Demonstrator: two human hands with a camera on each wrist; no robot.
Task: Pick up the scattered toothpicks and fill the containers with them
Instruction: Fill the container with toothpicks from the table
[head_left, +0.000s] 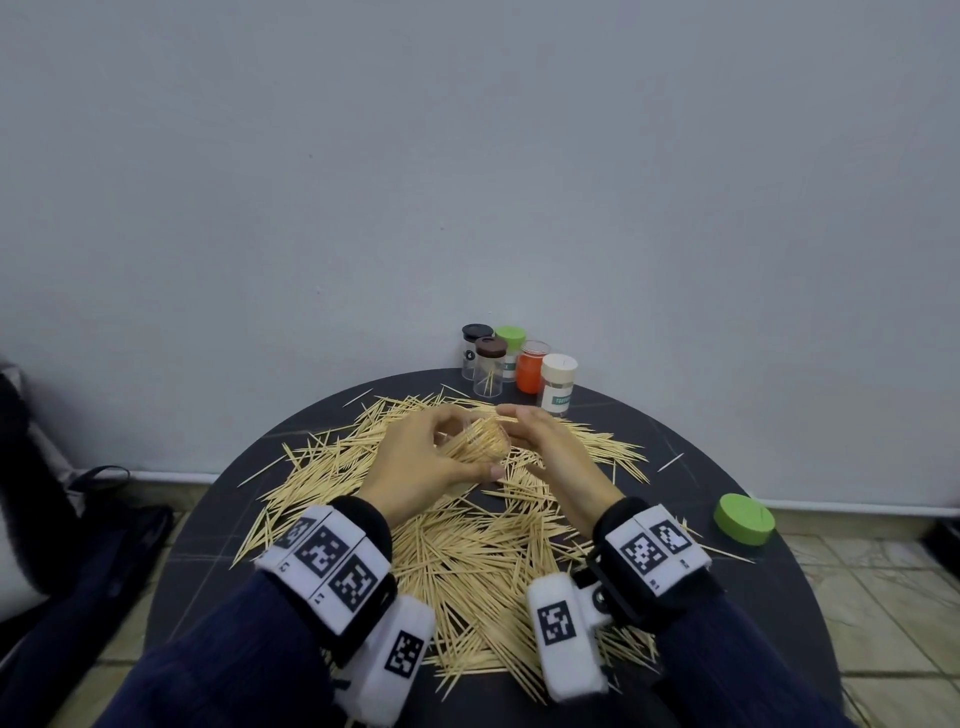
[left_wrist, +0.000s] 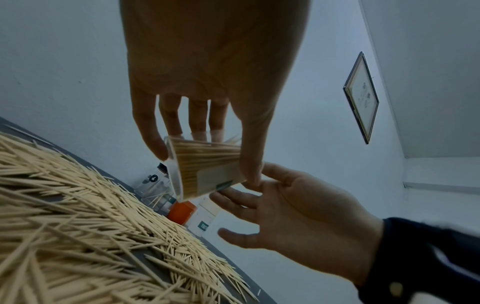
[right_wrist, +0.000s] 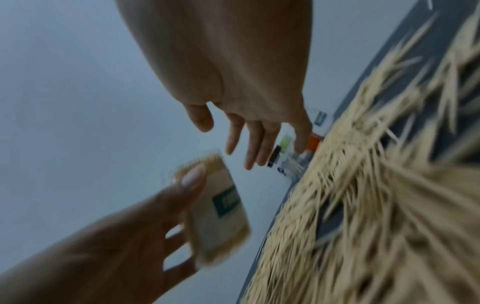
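My left hand (head_left: 431, 457) grips a clear open container (head_left: 480, 441) packed with toothpicks, tilted above the pile; thumb and fingers curl round it (left_wrist: 207, 168). In the blurred right wrist view the same container (right_wrist: 221, 209) shows a green label. My right hand (head_left: 540, 441) hovers just right of the container's mouth with straight fingers (right_wrist: 249, 144) and holds nothing. Scattered toothpicks (head_left: 467, 551) cover the middle of the round dark table (head_left: 753, 597).
Several lidded containers (head_left: 491, 366) stand at the table's far edge against the wall, among them an orange one (head_left: 531, 368) and a white-lidded one (head_left: 558, 382). A loose green lid (head_left: 744, 519) lies near the right edge. A dark bag (head_left: 78, 545) sits left of the table.
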